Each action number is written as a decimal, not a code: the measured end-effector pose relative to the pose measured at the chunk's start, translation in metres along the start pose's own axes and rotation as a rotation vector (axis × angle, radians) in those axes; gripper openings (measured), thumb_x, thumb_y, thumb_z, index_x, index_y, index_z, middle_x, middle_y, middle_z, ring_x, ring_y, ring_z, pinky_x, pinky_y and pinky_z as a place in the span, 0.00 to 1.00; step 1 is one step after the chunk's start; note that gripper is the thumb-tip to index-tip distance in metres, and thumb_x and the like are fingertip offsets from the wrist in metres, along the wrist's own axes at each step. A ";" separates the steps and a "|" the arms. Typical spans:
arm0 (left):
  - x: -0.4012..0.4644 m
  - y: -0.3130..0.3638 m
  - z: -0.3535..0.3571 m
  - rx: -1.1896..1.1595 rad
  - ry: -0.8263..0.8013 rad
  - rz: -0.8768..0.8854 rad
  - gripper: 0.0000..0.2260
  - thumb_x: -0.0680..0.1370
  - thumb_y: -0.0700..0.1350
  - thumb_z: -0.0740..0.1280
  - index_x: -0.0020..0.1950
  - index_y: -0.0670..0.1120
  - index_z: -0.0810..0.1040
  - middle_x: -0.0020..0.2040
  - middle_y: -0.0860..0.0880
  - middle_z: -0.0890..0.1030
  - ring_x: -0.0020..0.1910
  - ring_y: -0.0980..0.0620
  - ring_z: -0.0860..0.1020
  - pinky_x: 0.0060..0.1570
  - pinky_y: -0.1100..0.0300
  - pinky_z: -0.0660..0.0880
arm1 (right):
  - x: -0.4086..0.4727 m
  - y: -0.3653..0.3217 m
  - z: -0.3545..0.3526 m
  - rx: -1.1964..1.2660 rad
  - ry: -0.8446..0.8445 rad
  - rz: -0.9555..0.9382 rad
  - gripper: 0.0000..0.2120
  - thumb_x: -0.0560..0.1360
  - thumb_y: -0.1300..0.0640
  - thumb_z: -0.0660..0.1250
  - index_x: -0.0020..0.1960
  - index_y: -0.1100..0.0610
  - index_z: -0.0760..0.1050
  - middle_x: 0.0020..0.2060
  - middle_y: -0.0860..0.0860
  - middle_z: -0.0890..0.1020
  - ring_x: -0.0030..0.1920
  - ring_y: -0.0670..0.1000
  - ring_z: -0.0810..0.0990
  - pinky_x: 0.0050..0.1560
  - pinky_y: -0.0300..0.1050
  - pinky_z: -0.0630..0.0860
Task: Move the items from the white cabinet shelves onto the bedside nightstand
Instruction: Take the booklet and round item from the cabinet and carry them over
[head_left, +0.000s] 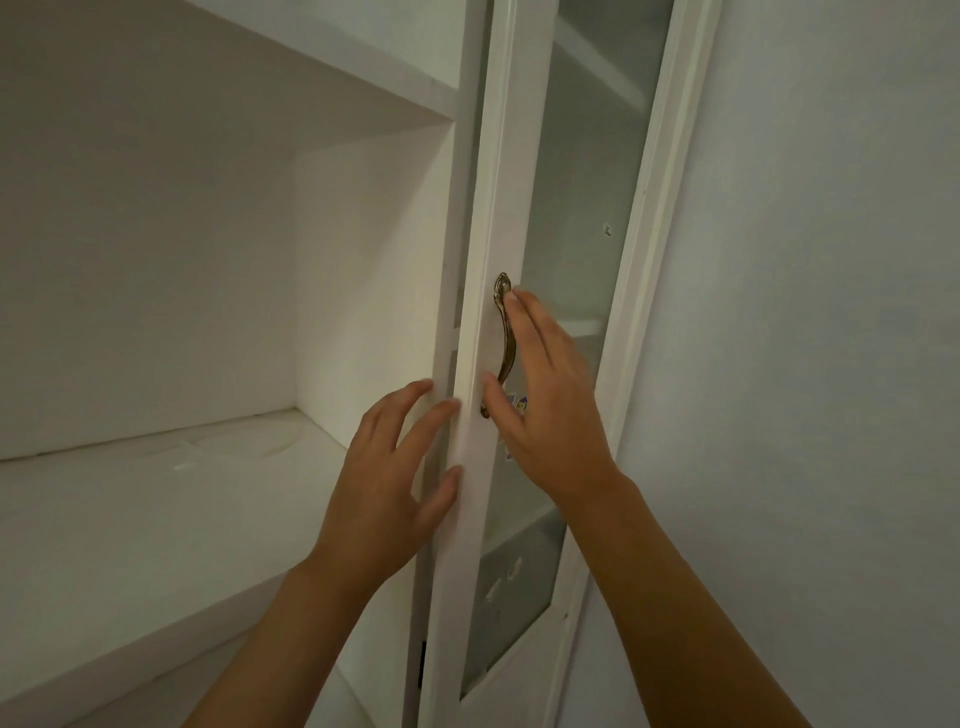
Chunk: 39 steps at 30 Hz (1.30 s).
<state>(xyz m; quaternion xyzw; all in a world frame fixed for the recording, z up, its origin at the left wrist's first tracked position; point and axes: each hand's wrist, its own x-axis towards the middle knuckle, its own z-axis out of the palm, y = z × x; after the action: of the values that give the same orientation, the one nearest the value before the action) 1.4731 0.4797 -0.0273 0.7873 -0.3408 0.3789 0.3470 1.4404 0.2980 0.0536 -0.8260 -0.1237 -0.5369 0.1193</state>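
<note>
text: none legible | sticker (519, 406) on door glass: picture only, unreadable

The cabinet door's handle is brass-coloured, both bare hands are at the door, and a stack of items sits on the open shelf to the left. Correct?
Not quite. The head view shows that shelf bare. The handle, left hand and right hand are as stated.

Right hand (545, 410) motion-blurred, hides lower handle (505, 343) and sticker (519, 406); forearms cut off at bottom edge.
</note>
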 end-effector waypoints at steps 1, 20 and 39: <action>0.000 0.000 0.000 0.005 0.006 0.000 0.29 0.79 0.65 0.64 0.77 0.55 0.71 0.79 0.51 0.67 0.77 0.50 0.65 0.73 0.51 0.64 | 0.003 0.001 0.002 0.001 0.021 -0.021 0.33 0.83 0.49 0.68 0.83 0.56 0.60 0.81 0.52 0.66 0.79 0.53 0.66 0.78 0.50 0.63; -0.007 -0.008 0.008 0.097 -0.032 0.025 0.33 0.80 0.70 0.59 0.83 0.59 0.63 0.84 0.51 0.60 0.80 0.42 0.65 0.71 0.33 0.71 | 0.012 -0.003 0.011 -0.032 0.137 -0.025 0.31 0.77 0.59 0.71 0.79 0.58 0.69 0.78 0.53 0.71 0.76 0.53 0.72 0.72 0.65 0.70; -0.006 -0.018 0.008 0.111 -0.090 0.152 0.38 0.75 0.69 0.69 0.82 0.62 0.63 0.86 0.48 0.53 0.82 0.41 0.59 0.72 0.34 0.68 | -0.009 0.008 -0.015 0.027 0.211 -0.020 0.31 0.77 0.65 0.70 0.79 0.61 0.68 0.78 0.54 0.71 0.79 0.43 0.64 0.77 0.61 0.66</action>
<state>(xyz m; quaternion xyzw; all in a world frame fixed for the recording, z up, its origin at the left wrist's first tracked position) 1.4873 0.4844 -0.0412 0.7933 -0.3933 0.3869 0.2575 1.4272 0.2848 0.0507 -0.7620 -0.1258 -0.6202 0.1377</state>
